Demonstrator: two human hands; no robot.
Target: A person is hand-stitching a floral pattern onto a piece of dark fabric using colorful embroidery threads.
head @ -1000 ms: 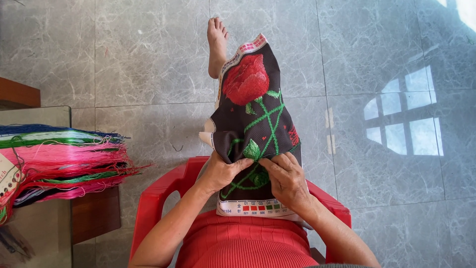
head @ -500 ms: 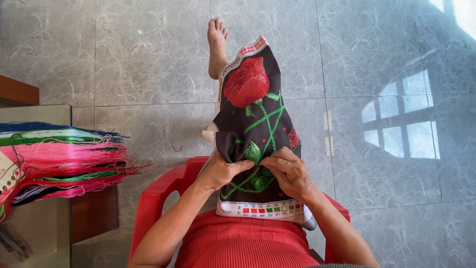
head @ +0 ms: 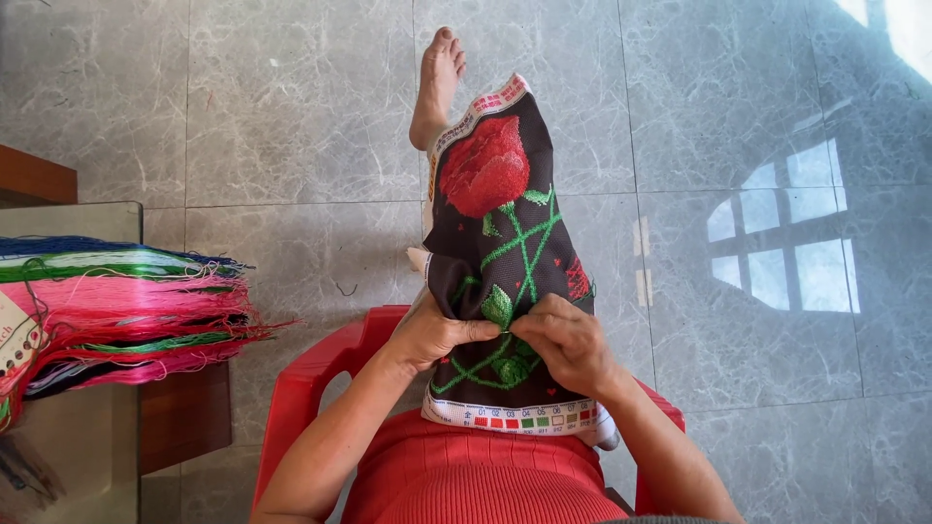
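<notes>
From my remote seat I looked down on a grey marbled tile floor [head: 291, 116] with a bright window reflection on its right side, and on a red plastic chair [head: 311, 388] in which the person sat, one bare foot [head: 437, 82] stretched out toward the top edge of the view. At the left edge, a glass-topped table [head: 68, 456] carried a thick fan of pink, green, blue and black embroidery threads [head: 116, 311], well apart from the hands. Draped along the raised leg lay the dark cross-stitch cloth with a red rose and green stems [head: 500, 223], its white lower hem with a row of small colour squares resting at the lap. The left hand [head: 432, 335] had fingers pressed together, pinching the cloth just beside a green leaf; the right hand [head: 568, 344] met it, fingertips closed at the same spot. Whether a needle sat between them I could not tell. As I judged it, the stitch wanted the cloth kept taut over the knee, the pinch close to the working point, and small, even pulls.
</notes>
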